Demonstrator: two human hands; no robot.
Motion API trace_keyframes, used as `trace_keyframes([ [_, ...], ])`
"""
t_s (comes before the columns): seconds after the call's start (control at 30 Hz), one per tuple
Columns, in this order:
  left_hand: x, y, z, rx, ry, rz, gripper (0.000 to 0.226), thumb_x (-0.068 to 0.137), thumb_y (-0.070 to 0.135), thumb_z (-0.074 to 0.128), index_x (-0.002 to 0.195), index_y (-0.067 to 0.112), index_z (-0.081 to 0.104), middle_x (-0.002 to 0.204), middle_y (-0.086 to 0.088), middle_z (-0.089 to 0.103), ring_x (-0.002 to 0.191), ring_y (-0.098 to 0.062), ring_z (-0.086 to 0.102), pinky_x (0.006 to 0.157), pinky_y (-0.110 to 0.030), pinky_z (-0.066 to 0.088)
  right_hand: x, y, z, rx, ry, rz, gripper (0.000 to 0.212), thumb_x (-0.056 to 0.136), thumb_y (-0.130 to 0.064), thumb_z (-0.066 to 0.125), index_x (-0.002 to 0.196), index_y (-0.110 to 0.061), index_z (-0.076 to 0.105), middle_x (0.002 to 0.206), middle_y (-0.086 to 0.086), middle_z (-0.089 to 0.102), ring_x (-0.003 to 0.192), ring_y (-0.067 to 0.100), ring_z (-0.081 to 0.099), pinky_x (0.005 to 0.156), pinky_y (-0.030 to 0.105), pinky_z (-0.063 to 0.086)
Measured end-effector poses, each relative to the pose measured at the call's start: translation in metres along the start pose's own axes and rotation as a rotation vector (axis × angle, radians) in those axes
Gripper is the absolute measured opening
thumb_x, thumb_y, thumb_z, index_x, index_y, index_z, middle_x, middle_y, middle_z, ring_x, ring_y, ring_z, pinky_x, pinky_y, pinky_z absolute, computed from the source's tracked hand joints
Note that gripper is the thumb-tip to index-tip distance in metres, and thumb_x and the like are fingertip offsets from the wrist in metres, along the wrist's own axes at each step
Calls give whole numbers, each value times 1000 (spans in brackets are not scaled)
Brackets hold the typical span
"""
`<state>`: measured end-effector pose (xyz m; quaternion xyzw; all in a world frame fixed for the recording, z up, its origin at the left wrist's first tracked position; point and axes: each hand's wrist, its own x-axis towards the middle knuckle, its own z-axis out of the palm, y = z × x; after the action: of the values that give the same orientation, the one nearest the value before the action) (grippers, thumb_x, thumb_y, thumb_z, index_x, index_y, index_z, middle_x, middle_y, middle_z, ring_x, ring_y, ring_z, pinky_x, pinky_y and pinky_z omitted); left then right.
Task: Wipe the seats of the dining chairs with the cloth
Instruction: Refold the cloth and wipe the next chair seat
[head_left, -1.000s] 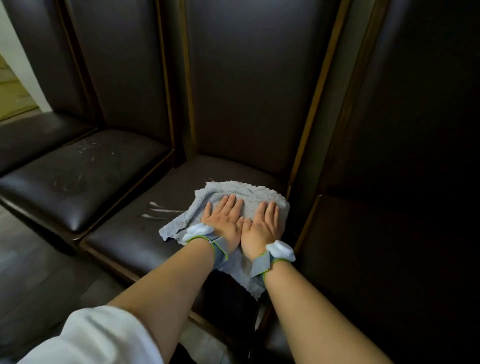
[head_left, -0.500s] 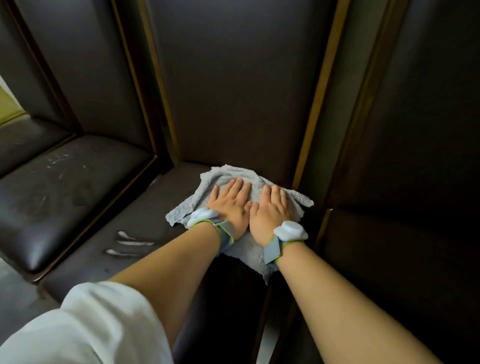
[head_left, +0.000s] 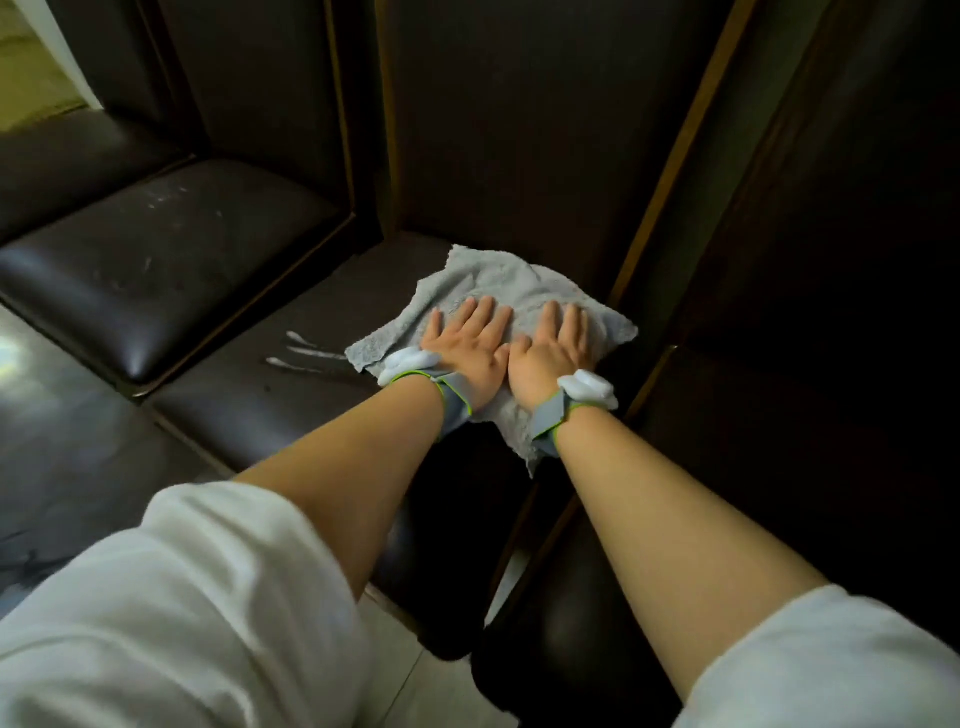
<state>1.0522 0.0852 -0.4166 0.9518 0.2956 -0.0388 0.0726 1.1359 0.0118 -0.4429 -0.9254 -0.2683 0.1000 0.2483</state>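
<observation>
grey cloth (head_left: 498, 291) spread on the dark chair seat (head_left: 311, 384) at frame centre, near the backrest. left hand (head_left: 467, 345) and right hand (head_left: 553, 348) side by side, pressing flat on it, fingers straight. white streaks (head_left: 306, 356) just left of the cloth. second seat (head_left: 156, 260) at upper left.

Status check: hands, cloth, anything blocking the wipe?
Left hand and right hand flat, side by side, pressing the grey cloth. Cloth spread at back right of the middle seat. White streaks left of cloth. Nothing blocking.
</observation>
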Motion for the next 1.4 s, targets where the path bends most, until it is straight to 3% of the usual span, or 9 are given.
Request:
trace_keyframes([
  [0.23,-100,-25,11,1,82,54,55,98,42,21,152,31,12,161,5,6,148,-14,2,119,-45,-1,-106,-8,11,-8,-17,-64,63,99,-35,31,153,-15,6,161,11,-6,148,25,-10,119,48,6],
  [0.37,-154,-32,19,-8,168,37,66,88,50,8,150,31,21,160,4,15,147,-15,9,117,-45,-1,-156,-15,9,-30,-59,-111,65,100,-36,33,153,-13,5,161,12,-9,148,26,-13,119,47,6],
  [0.47,-187,-41,34,-21,233,42,65,89,53,14,150,30,24,159,2,19,147,-18,11,117,-46,-4,-189,-14,9,-24,-117,-178,68,99,-36,36,153,-12,2,160,13,-13,147,27,-17,120,46,3],
  [0.63,-227,-53,56,-139,282,69,72,85,57,26,151,30,15,160,1,10,148,-18,-1,117,-44,-10,-223,-3,-3,2,-267,-356,88,88,-36,54,154,-14,0,159,14,-18,144,28,-24,118,42,-6],
  [0.73,-237,-58,64,-194,288,59,68,87,55,23,150,36,6,160,8,-1,146,-12,-12,115,-36,-19,-231,4,-7,-96,-313,-455,102,79,-44,60,153,-18,-5,158,9,-22,142,32,-29,120,46,-5],
  [0.83,-237,-53,64,-258,298,-11,61,90,50,13,150,39,5,158,13,-6,145,-6,-16,113,-31,-22,-233,3,-4,-213,-295,-496,104,78,-47,58,152,-21,-10,158,6,-24,141,36,-29,118,54,2],
  [1.07,-221,-68,59,-293,335,-228,69,85,55,4,151,34,2,155,12,-16,143,-6,-19,117,-36,-13,-210,-33,10,-385,-201,-652,103,74,-58,46,153,-18,-6,160,11,-13,144,37,-21,113,61,-10],
  [1.27,-198,-126,51,-408,330,-415,82,76,63,3,151,31,3,159,7,-13,144,-10,-16,118,-39,-6,-173,-100,35,-512,-280,-846,109,72,-60,49,152,-14,-9,160,15,-11,145,40,-14,112,64,-4],
  [1.4,-185,-163,44,-351,307,-507,77,84,57,11,152,25,0,159,-1,-14,146,-16,-14,117,-36,-4,-151,-140,56,-557,-316,-940,110,72,-62,49,152,-15,-9,160,12,-13,146,36,-16,112,63,-6],
])
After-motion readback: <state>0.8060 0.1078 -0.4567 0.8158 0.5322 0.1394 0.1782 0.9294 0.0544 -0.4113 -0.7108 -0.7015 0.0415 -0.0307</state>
